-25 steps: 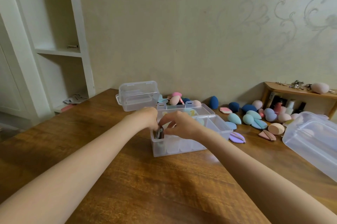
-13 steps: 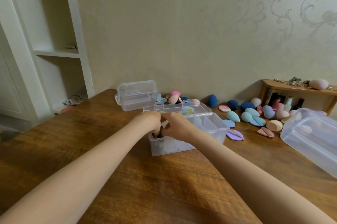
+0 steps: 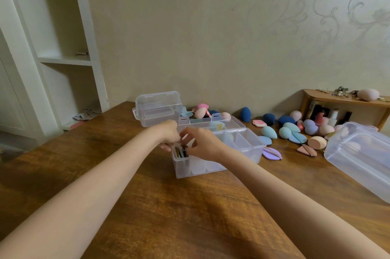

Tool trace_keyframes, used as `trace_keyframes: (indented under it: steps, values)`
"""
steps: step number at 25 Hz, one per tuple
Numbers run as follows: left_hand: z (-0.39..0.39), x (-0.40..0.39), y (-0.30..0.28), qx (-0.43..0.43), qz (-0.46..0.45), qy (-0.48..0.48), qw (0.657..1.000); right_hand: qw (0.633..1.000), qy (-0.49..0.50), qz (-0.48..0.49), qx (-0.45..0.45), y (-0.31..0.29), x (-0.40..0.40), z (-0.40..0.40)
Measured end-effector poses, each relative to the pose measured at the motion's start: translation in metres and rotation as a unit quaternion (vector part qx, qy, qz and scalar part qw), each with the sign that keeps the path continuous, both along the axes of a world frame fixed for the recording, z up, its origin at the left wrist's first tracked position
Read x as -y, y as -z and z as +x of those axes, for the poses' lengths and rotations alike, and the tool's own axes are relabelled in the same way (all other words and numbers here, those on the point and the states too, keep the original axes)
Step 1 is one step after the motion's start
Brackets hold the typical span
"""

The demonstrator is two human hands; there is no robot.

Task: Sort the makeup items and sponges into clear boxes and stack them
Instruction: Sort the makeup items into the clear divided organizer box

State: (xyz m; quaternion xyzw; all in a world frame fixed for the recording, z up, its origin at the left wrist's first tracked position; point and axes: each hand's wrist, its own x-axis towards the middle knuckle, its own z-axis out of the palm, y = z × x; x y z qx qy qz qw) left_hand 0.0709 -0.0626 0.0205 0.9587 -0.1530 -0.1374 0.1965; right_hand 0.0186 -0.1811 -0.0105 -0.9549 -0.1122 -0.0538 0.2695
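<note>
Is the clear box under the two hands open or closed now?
Open. The lid of the clear box stands tipped back behind it, and the compartments lie uncovered.

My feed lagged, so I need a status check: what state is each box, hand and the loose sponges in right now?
Divided clear box: lid open, on table.
Small clear box: closed.
Large clear box: at the right edge, sponges inside.
Left hand: at the divided box's left compartment.
Right hand: pinching a dark item.
Loose sponges: unsorted on table.

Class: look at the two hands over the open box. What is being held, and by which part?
The right hand pinches a small dark item by its top end; the left hand's hold cannot be told.
</note>
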Motion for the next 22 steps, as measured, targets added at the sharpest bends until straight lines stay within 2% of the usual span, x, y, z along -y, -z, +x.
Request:
trace_keyframes:
  steps: [3, 5, 7, 9, 12, 16, 18, 20, 22]
  values:
    - [-0.003, -0.015, -0.013, -0.016, 0.008, 0.065, 0.998, 0.999, 0.011, -0.045, -0.004, 0.003, -0.011, 0.006]
    - [-0.008, -0.018, -0.014, 0.015, 0.064, 0.104, 0.992, 0.998, 0.005, -0.057, -0.003, 0.001, -0.013, 0.004]
    - [-0.008, -0.015, -0.011, 0.059, 0.080, 0.115, 0.988, 0.999, 0.008, -0.041, 0.016, -0.014, -0.003, -0.004]
    - [-0.008, -0.007, -0.011, 0.093, 0.046, 0.121, 0.987, 0.995, 0.076, 0.001, 0.070, -0.033, 0.023, -0.011]
    - [-0.008, 0.011, -0.010, 0.105, 0.005, 0.161, 0.981, 0.962, 0.246, 0.019, 0.119, -0.048, 0.076, -0.015]
    - [-0.005, 0.031, 0.001, 0.086, 0.035, 0.192, 0.977, 0.924, 0.376, -0.071, 0.016, -0.011, 0.141, -0.032]
    - [-0.003, 0.033, 0.007, 0.074, 0.043, 0.192, 0.978, 0.907, 0.404, -0.103, -0.055, 0.022, 0.160, -0.037]
    - [-0.004, 0.031, 0.010, 0.068, 0.036, 0.195, 0.978, 0.907, 0.404, -0.090, -0.083, 0.044, 0.168, -0.037]
    - [-0.004, 0.026, 0.009, 0.069, 0.018, 0.201, 0.977, 0.913, 0.405, -0.006, -0.049, 0.043, 0.168, -0.035]
